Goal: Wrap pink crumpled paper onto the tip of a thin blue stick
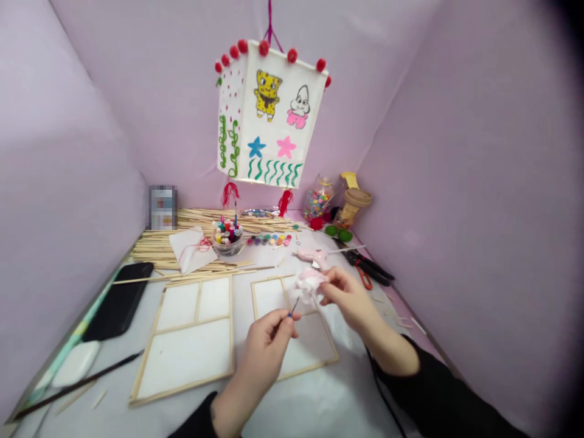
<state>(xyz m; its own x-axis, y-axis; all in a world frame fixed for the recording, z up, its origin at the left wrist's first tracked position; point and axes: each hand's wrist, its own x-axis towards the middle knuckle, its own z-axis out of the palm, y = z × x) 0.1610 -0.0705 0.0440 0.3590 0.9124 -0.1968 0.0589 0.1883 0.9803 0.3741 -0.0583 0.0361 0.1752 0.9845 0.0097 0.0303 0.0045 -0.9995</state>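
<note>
Two hands work above a wood-framed paper panel: the left hand pinches a thin blue-tipped needle, the right hand grips a fluffy pink tuft.

pink tuft, thin blue-tipped stick
</note>
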